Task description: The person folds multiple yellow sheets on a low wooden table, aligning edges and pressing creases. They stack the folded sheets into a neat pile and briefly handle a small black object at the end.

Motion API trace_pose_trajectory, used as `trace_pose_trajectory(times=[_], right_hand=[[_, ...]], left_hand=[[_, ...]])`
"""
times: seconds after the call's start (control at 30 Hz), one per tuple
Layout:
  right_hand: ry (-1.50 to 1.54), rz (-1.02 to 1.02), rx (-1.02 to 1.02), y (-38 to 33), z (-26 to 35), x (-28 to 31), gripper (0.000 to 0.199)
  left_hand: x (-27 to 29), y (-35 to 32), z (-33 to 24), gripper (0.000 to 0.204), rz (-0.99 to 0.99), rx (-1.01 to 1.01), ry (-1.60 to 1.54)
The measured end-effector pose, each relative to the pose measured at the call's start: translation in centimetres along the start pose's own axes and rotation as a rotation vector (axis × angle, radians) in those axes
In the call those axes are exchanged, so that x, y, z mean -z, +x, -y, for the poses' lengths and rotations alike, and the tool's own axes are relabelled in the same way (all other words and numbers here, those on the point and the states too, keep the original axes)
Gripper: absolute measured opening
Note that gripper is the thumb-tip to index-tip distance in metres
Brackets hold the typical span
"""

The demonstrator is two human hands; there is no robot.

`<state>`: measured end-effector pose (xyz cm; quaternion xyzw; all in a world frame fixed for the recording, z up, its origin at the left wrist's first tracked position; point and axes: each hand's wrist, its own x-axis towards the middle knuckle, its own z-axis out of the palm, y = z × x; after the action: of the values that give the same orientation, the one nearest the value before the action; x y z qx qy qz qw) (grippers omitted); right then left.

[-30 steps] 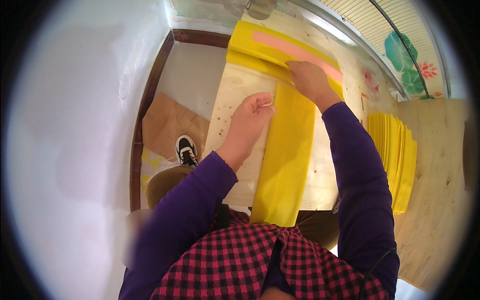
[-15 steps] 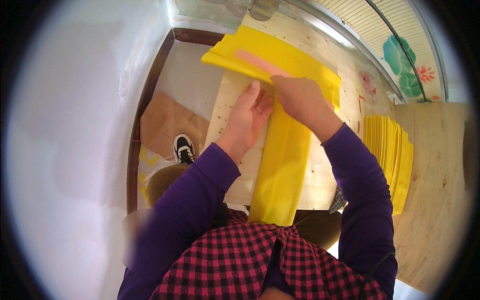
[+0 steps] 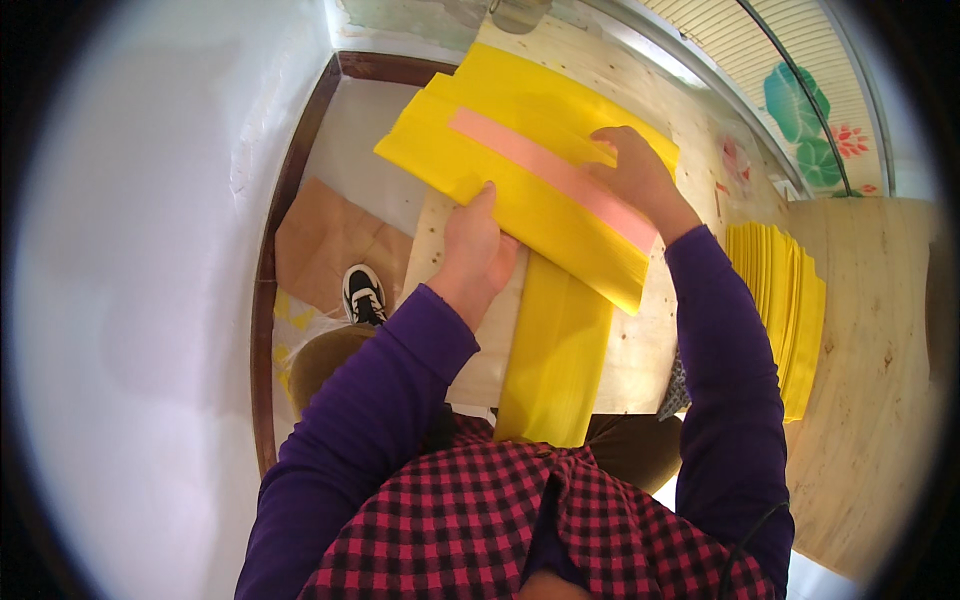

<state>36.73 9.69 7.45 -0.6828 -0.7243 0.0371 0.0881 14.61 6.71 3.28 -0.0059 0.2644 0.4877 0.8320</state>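
A yellow paper-like folded sheet (image 3: pixel 560 228) with a pink strip (image 3: pixel 540 165) along it lies slantwise over more yellow sheets (image 3: pixel 520 75). My left hand (image 3: pixel 478 243) grips its near edge, thumb on top and the other fingers underneath, mostly hidden. Over the right part of the pink strip is my right hand (image 3: pixel 640 180), its thumb and forefinger apart with nothing seen between them. A long yellow sheet (image 3: pixel 555 355) runs from under the slanted one to my lap.
A stack of folded yellow sheets (image 3: pixel 775 310) stands on the wooden surface (image 3: pixel 860 400) at the right. A glass jar (image 3: pixel 520 12) sits at the far edge of the wooden board (image 3: pixel 470 345). Brown cardboard (image 3: pixel 335 245) lies on the floor by the white wall (image 3: pixel 140 300).
The near yellow flap has turned down toward me, baring more of the pink strip. My left hand has taken its near edge; the right hand has moved right and its fingers have parted.
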Motion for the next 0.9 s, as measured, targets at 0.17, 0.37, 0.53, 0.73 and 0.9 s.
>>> trace_pose_trajectory(times=[0.17, 0.37, 0.53, 0.73, 0.9], right_hand=[[0.159, 0.193, -0.138, 0.7, -3.2, -0.9, 0.044], [0.164, 0.305, -0.132, 1.9, -3.1, -0.2, 0.039], [0.226, 0.329, -0.07, 1.9, -2.4, 0.7, 0.035], [0.207, 0.231, 0.078, -1.3, 0.6, 0.8, 0.024], [0.223, 0.141, 0.162, -3.1, 1.8, -0.1, 0.02]], left_hand=[[-0.1, -0.1, 0.0, 0.036, 0.002, -0.028, -0.011], [-0.1, 0.0, -0.1, 0.036, 0.006, -0.015, -0.023], [-0.2, -0.2, -0.1, 0.036, -0.009, -0.007, -0.018], [-0.2, -0.2, -0.3, 0.037, 0.024, -0.01, -0.04], [0.1, 0.0, -0.1, 0.038, 0.026, -0.014, -0.037]])
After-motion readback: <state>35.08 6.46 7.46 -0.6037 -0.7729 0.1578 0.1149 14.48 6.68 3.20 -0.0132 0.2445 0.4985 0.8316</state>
